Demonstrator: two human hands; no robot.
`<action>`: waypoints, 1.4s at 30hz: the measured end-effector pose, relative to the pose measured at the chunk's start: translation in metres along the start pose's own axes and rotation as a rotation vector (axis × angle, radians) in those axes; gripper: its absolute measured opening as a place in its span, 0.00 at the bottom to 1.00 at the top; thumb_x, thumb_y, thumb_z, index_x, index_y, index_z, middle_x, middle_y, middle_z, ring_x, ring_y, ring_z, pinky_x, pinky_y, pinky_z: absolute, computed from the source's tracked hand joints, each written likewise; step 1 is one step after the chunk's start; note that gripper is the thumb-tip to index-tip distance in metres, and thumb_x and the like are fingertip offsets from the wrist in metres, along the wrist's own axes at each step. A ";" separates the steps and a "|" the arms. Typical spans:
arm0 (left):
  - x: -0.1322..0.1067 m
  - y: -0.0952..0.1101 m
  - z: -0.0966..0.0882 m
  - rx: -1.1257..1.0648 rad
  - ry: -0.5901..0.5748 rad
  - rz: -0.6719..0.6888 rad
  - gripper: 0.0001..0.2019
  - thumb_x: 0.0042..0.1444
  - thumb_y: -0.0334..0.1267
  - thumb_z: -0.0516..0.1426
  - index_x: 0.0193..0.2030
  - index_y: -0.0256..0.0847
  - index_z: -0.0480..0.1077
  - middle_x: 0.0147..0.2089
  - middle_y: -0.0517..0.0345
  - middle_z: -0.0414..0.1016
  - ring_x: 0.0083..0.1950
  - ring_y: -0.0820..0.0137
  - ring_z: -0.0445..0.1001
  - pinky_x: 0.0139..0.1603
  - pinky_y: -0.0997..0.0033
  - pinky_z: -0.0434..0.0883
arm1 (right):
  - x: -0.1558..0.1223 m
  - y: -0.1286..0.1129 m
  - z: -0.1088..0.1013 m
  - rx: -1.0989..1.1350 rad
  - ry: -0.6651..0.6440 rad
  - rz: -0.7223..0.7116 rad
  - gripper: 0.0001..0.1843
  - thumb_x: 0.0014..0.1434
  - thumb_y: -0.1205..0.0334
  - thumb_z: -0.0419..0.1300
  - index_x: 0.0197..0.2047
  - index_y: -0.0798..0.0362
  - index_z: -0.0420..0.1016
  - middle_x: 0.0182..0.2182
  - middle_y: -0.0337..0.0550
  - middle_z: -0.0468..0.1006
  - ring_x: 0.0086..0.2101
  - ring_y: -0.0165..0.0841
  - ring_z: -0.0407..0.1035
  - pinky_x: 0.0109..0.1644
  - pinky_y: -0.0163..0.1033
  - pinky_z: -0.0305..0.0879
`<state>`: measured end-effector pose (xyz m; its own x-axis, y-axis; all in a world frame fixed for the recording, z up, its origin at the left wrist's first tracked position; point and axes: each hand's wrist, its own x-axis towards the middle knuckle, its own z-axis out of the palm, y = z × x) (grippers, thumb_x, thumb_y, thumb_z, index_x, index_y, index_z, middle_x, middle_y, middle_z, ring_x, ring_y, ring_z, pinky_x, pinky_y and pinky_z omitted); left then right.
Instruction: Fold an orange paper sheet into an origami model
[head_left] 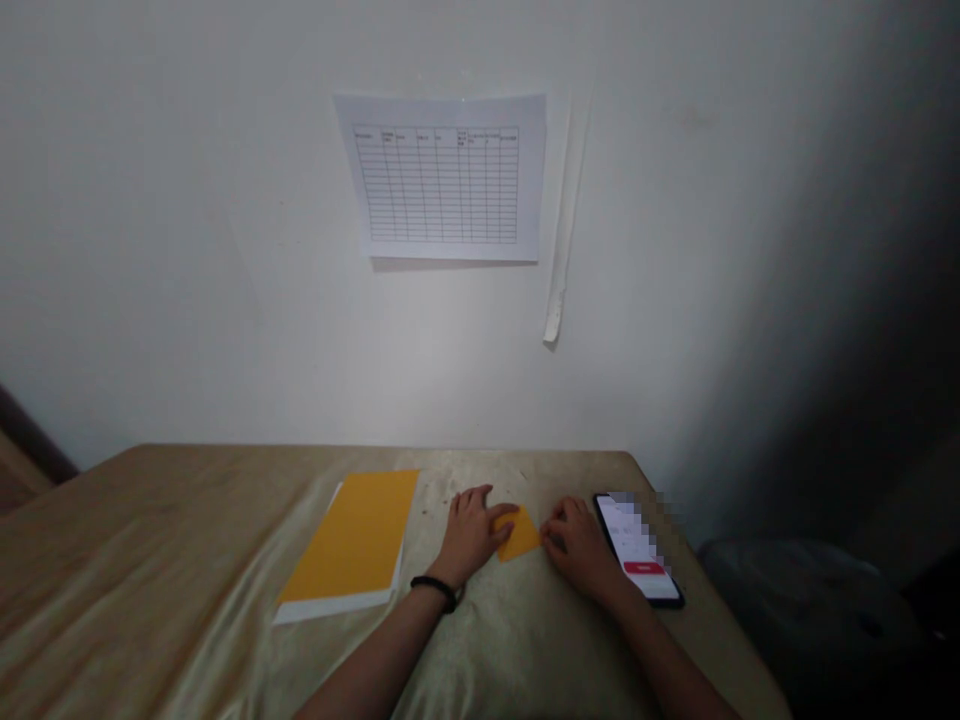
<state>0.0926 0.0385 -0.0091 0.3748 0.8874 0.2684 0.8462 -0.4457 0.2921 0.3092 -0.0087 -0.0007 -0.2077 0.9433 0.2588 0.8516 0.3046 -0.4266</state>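
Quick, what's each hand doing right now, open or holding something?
Left hand: open, thumb and forefinger apart at the small orange piece.
Right hand: fingers curled by its corner; whether it grips cannot be told.

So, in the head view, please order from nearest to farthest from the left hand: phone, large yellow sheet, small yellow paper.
1. Small yellow paper, touched by the left hand.
2. Large yellow sheet, on the hand's left side.
3. Phone, farther right, beyond the right hand.
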 end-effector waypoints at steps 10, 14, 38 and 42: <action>0.000 0.001 -0.003 -0.027 -0.016 -0.009 0.17 0.60 0.44 0.60 0.56 0.62 0.75 0.64 0.53 0.66 0.66 0.53 0.60 0.68 0.47 0.53 | 0.006 -0.004 0.008 0.046 0.057 -0.009 0.08 0.61 0.67 0.58 0.38 0.49 0.79 0.47 0.47 0.70 0.52 0.40 0.62 0.59 0.45 0.59; 0.000 0.001 -0.003 -0.036 -0.022 -0.009 0.17 0.60 0.45 0.60 0.56 0.61 0.75 0.64 0.54 0.66 0.66 0.53 0.60 0.69 0.48 0.52 | 0.004 -0.002 0.009 0.060 0.043 -0.017 0.08 0.60 0.67 0.58 0.36 0.50 0.79 0.46 0.48 0.70 0.51 0.41 0.62 0.58 0.45 0.60; -0.006 -0.009 -0.008 -0.061 -0.181 0.127 0.39 0.54 0.56 0.63 0.70 0.53 0.57 0.74 0.42 0.50 0.75 0.51 0.49 0.70 0.32 0.43 | 0.005 0.010 0.012 0.139 -0.095 -0.093 0.31 0.61 0.72 0.45 0.65 0.46 0.65 0.67 0.41 0.63 0.67 0.34 0.51 0.72 0.55 0.37; -0.003 -0.010 -0.010 -0.049 -0.085 0.064 0.31 0.57 0.50 0.63 0.65 0.48 0.63 0.72 0.44 0.56 0.73 0.54 0.52 0.71 0.38 0.47 | 0.005 0.007 0.008 0.093 -0.113 -0.093 0.27 0.62 0.70 0.47 0.62 0.46 0.70 0.64 0.43 0.67 0.65 0.36 0.54 0.71 0.56 0.36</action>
<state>0.0791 0.0390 -0.0034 0.4600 0.8629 0.2093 0.8008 -0.5050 0.3219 0.3104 -0.0009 -0.0098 -0.3407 0.9178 0.2038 0.7792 0.3969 -0.4851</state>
